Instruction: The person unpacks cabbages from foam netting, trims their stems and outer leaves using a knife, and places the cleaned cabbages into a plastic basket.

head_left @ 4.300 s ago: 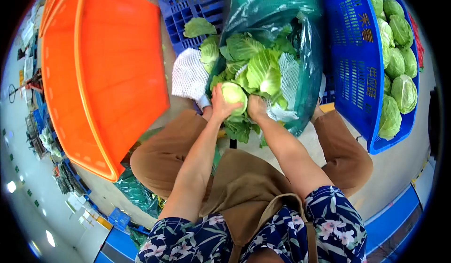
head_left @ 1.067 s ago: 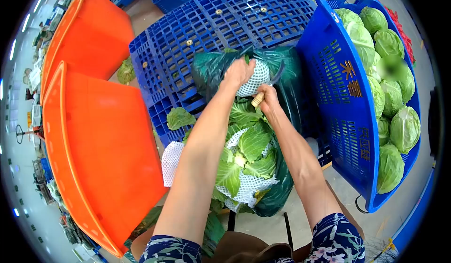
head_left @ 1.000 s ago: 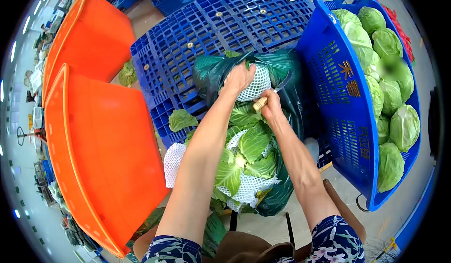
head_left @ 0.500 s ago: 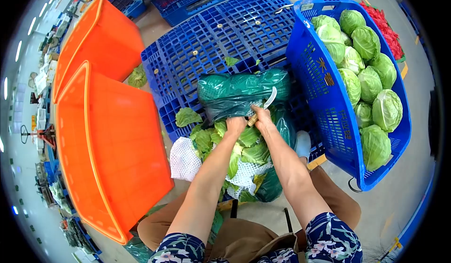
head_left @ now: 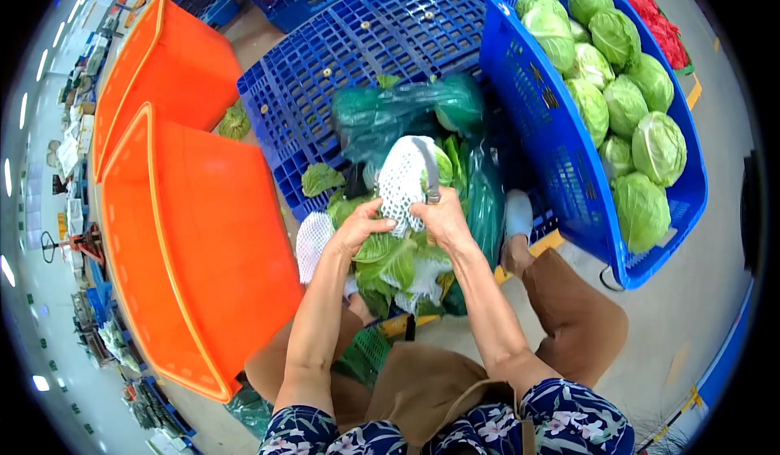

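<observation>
A cabbage, partly covered by a white foam net sleeve, is upright between my hands. My left hand is closed on the lower left of the sleeve, thumb and fingers against it. My right hand grips a knife with a curved blade, which points away from me across the cabbage; its handle is hidden in the palm. The right thumb touches the net. Below the hands lie loose cabbage leaves. Just beyond is a green plastic bag with round contents.
A blue basket with several cabbages stands at right. Two orange bins stand at left. Under the bag is a blue pallet. Another white foam net lies left of the leaves.
Both hands were together at the edge of the green bag. Now they are apart, with a net-covered cabbage between them. The knife blade has swung more upright. The view has shifted slightly.
</observation>
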Motion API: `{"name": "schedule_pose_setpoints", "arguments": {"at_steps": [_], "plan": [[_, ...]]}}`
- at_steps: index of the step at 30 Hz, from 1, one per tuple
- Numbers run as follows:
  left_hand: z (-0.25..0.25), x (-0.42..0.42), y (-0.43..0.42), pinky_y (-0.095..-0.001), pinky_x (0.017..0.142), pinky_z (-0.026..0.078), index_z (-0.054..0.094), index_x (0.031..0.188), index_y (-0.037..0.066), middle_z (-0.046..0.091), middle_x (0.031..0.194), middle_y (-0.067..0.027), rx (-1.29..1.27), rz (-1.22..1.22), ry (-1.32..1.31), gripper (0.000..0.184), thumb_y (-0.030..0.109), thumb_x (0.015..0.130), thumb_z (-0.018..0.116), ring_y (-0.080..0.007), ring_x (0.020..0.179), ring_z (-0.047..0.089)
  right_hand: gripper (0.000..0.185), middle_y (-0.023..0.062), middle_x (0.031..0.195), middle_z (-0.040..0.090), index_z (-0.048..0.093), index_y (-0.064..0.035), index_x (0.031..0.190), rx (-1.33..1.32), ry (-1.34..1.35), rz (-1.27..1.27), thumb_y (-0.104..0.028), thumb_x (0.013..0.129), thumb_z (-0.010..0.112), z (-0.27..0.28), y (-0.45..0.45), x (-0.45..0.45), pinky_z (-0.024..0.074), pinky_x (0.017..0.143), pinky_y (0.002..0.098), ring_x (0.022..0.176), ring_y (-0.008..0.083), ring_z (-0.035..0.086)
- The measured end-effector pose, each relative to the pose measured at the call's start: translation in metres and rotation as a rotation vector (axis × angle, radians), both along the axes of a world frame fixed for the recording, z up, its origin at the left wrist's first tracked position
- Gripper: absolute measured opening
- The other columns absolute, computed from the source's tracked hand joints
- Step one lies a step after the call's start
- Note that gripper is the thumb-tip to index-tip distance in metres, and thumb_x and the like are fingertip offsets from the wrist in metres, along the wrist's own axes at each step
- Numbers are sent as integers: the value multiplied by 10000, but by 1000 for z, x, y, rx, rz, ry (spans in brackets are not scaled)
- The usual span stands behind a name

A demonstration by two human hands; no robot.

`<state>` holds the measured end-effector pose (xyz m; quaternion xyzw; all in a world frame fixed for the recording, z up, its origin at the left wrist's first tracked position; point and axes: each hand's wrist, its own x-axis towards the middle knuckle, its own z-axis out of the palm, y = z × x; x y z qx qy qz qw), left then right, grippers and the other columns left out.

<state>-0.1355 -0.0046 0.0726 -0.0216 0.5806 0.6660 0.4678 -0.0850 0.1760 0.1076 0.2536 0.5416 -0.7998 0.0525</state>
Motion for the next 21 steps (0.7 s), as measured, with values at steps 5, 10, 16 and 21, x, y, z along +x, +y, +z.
{"name": "schedule_pose_setpoints", "arguments": {"at_steps": [5, 10, 16, 21], "plan": [[-44, 75, -40, -283, 780, 479, 648, 1024, 6, 668, 940, -18, -176, -32, -105, 328, -24, 700, 688, -134, 818, 614, 317, 246, 804, 638, 678, -46, 966, 605, -77, 486, -112, 670, 585, -1, -21, 48, 490, 696, 434, 761, 369, 634], [-80, 109, -44, -318, 585, 446, 592, 689, -34, 613, 712, -69, -622, 416, -43, 48, 14, 693, 592, -175, 594, 515, 314, 226, 810, 643, 665, -31, 962, 538, -30, 513, -86, 671, 560, -37, -42, 80, 484, 712, 439, 791, 401, 611], [-41, 111, -6, -401, 979, 376, -48, 1446, 117, 403, 1334, -168, -60, 712, 138, 959, 132, 801, 662, -269, 1199, 434, 407, 138, 826, 644, 615, -1, 1097, 490, 94, 472, -76, 698, 615, -60, -49, 105, 466, 712, 345, 732, 223, 588], [-43, 97, -3, -368, 974, 379, 88, 1442, 114, 448, 1300, -152, -324, 511, 166, 989, -47, 631, 630, -292, 1174, 460, 446, 50, 778, 598, 572, -36, 1209, 239, -96, 552, -148, 782, 637, -34, -23, 120, 457, 722, 330, 722, 163, 552]]}}
